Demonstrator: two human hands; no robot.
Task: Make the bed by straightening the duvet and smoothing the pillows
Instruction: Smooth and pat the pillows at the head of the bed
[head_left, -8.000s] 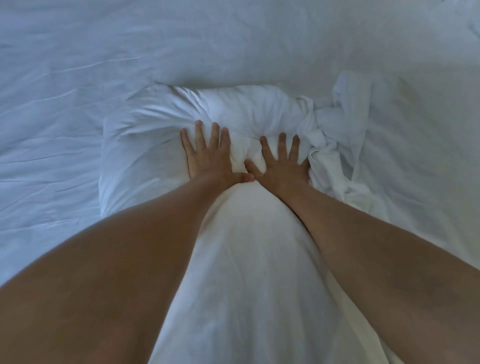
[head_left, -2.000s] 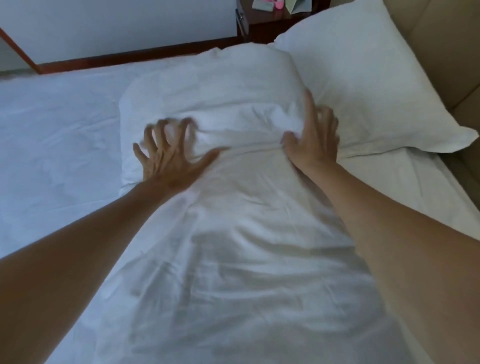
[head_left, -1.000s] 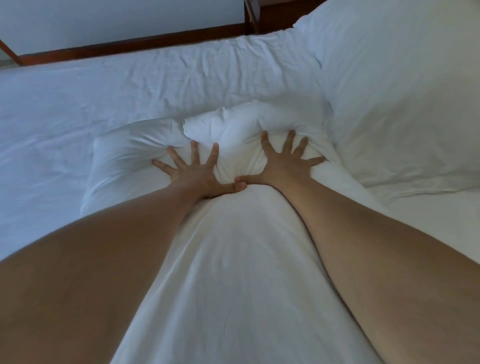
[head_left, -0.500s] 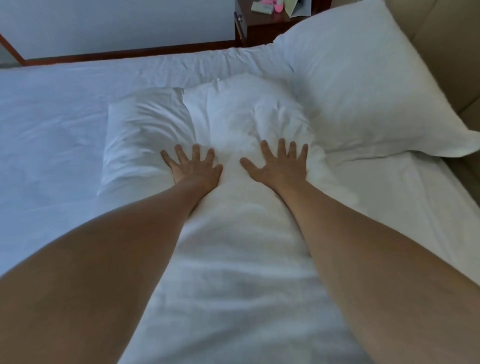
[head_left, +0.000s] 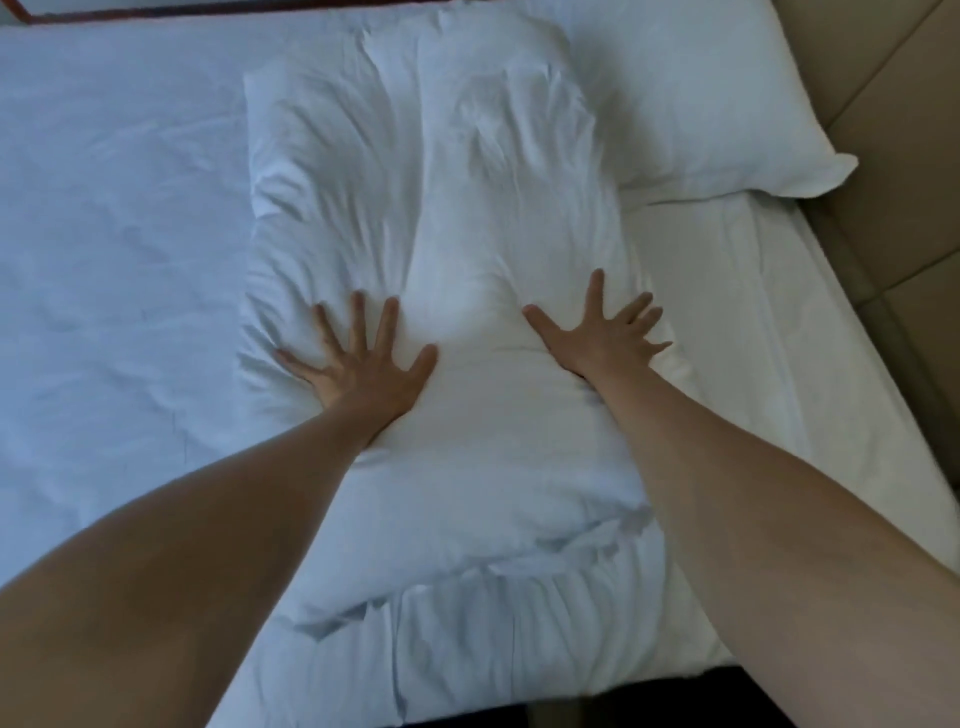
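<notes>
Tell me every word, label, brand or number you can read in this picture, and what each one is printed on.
None: no writing of any kind can be read here.
The wrinkled pillow under the left hand and right hand is plain white, with no tag showing.
The second pillow, the bed sheet and the beige headboard also carry no print or label.
</notes>
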